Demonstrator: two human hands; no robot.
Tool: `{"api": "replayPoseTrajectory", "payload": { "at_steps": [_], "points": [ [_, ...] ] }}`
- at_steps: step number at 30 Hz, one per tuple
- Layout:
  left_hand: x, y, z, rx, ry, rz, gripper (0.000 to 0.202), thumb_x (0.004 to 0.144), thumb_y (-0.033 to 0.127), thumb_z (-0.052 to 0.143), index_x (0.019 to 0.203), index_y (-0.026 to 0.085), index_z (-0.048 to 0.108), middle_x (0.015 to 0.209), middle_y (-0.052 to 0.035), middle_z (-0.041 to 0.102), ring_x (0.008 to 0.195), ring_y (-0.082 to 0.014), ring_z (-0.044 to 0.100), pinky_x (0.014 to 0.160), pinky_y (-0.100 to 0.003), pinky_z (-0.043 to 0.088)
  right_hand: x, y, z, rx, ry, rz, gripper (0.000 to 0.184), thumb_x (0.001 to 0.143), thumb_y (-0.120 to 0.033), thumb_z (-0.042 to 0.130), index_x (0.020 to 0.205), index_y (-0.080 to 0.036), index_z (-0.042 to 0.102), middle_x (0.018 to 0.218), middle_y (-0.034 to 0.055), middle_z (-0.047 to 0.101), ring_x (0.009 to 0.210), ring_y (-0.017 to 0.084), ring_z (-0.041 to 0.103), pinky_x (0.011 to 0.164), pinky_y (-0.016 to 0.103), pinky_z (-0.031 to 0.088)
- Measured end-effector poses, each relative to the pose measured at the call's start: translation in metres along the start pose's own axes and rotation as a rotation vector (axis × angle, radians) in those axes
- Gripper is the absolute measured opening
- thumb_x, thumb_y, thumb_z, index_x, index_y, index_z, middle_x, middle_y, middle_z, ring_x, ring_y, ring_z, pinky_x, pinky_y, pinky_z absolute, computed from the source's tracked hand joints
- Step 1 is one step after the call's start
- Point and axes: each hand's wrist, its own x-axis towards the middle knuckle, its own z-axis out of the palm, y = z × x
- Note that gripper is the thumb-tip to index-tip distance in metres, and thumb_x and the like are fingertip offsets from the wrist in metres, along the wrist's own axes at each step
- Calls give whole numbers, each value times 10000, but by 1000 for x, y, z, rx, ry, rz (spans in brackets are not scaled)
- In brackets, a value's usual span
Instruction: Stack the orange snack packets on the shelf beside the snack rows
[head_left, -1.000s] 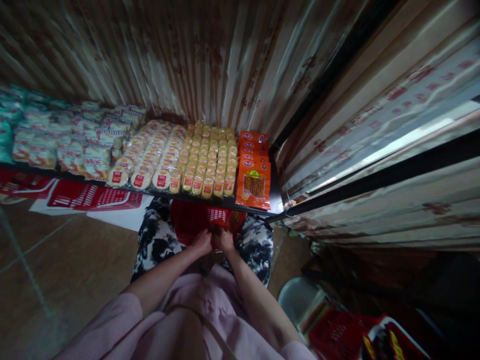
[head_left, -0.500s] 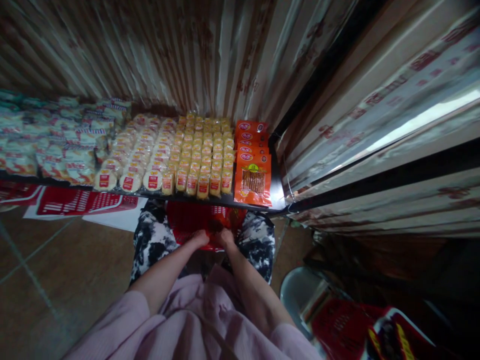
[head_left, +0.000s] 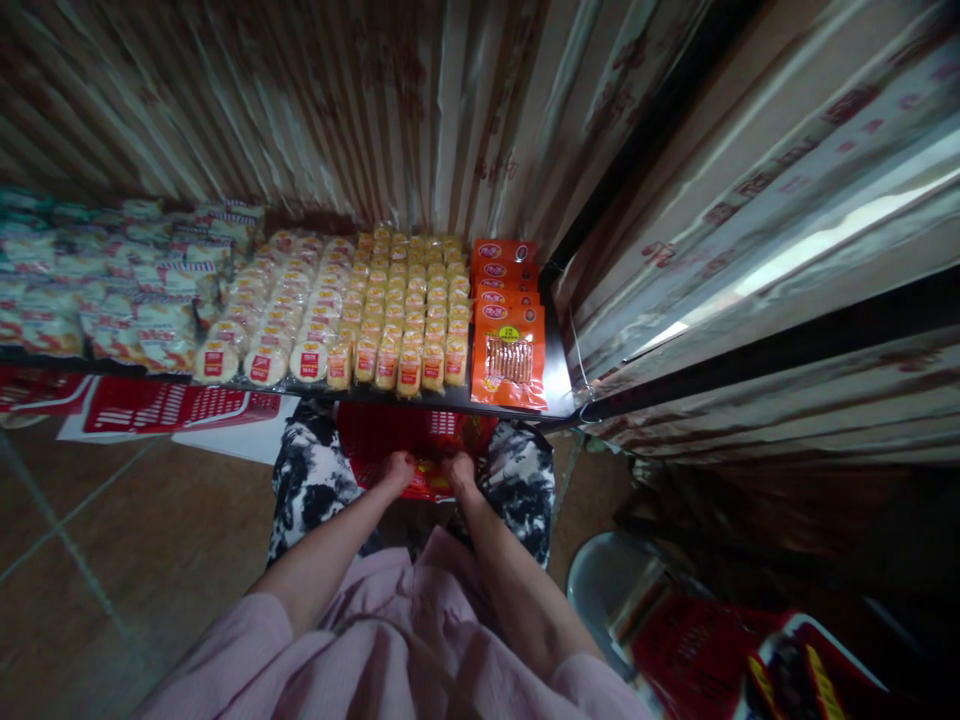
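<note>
My left hand (head_left: pixel 398 468) and my right hand (head_left: pixel 459 470) are close together over a red plastic basket (head_left: pixel 369 428) between my knees. Fingers curl closed on both, around the near edge of a shiny orange packet (head_left: pixel 426 474) with yellow on it. Its print is too dark and blurred to read. Just beyond, on the dark shelf (head_left: pixel 559 385), lie orange snack packets (head_left: pixel 510 355) in an overlapping row. To their left stand rows of small yellow wrapped cakes (head_left: pixel 409 365) and round white wrapped cakes (head_left: pixel 266 362).
White bags of snacks (head_left: pixel 161 330) fill the shelf's left end. More red baskets (head_left: pixel 161 402) sit below it. Pleated curtains (head_left: pixel 420 110) hang behind and to the right, by a dark frame bar (head_left: pixel 787 355). A grey basin (head_left: pixel 600 575) and red packages (head_left: pixel 690 650) are at lower right.
My hands have moved slightly apart, and more orange and yellow of the packet shows between them. A dark patch near my right hand is gone. The view has shifted slightly.
</note>
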Motion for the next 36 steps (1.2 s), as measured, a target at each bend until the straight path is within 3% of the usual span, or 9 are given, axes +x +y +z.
{"api": "replayPoseTrajectory", "payload": {
  "at_steps": [7,10,14,17,24,31,36],
  "points": [
    [-5,-2,-5,-112,86,4,230,901,333,568,1043,157,614,1098,-65,622,991,-192,602,879,-408,500,-5,-4,-4,330,-30,179,298,901,-351,559,1141,-176,574,1157,66,597,978,183,604,834,384,529],
    [-8,-2,-9,-170,136,25,146,884,238,578,960,131,641,1036,-69,659,1000,-204,610,913,-417,474,-11,-7,-2,500,-21,197,291,901,-355,559,1122,-166,577,1109,59,614,925,167,617,794,362,541],
    [-15,0,-15,-269,203,62,182,817,77,530,902,138,679,1005,-93,699,1009,-224,625,912,-339,460,-21,-10,-4,726,-11,199,238,863,-194,547,1089,-130,586,936,48,670,771,137,650,687,279,539],
    [-20,-1,-18,-362,210,88,252,805,56,495,959,147,672,1018,-88,697,977,-195,637,866,-289,478,-31,-11,-8,872,-14,195,367,750,-89,490,1102,-131,586,774,29,683,656,141,661,604,247,523],
    [-34,0,-21,-630,91,108,309,783,67,514,1066,139,614,958,-74,696,776,-144,672,685,-228,526,-54,-9,-20,1101,-60,178,582,582,-124,489,1159,-155,560,599,-13,645,541,167,644,548,281,526],
    [-48,14,-33,-847,-2,140,563,765,219,632,1300,228,458,1043,-47,679,755,-137,672,648,-214,520,-74,-10,-28,1236,-61,123,674,560,-181,532,1233,-223,502,810,-3,706,686,174,686,579,271,539],
    [-54,21,-38,-920,-169,170,427,722,210,646,1141,166,577,920,-50,691,717,-148,664,678,-256,524,-90,-10,-30,1391,-81,27,664,525,-135,525,1179,-249,530,928,1,714,840,183,694,682,293,562]
  ]
}}
